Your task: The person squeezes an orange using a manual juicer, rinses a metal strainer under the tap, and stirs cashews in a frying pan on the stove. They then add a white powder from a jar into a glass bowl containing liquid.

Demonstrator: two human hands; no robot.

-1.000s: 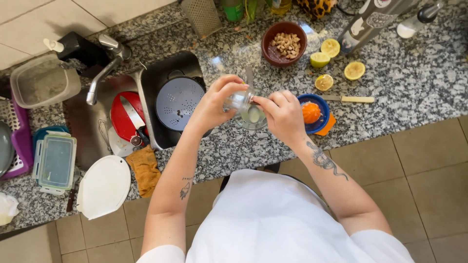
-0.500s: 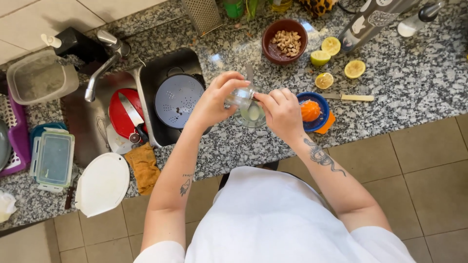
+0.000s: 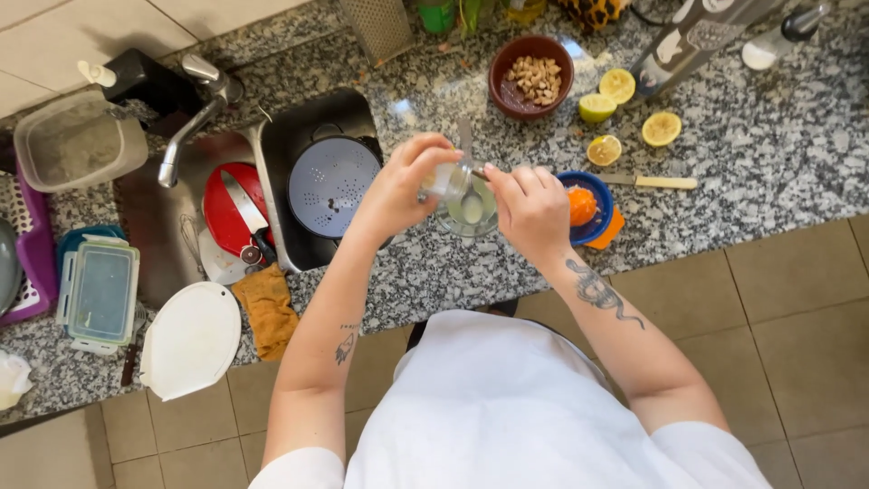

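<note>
left hand (image 3: 398,186) fingers grip the tilted small jar (image 3: 445,181); right hand (image 3: 534,206) pinches the spoon (image 3: 472,206); scrape gently over the glass (image 3: 471,213).

The speckled grey-and-black granite counter (image 3: 769,172) runs above beige floor tiles (image 3: 815,317). A round blue-grey perforated metal colander (image 3: 330,186) sits beside a round red plastic plate (image 3: 226,213). The brown clay bowl (image 3: 531,77) holds pale tan nuts. The cut lemon halves (image 3: 662,129) are yellow, the blue plastic citrus juicer (image 3: 593,208) has an orange fruit half on it, and the crumpled cloth (image 3: 269,308) is mustard.
</note>
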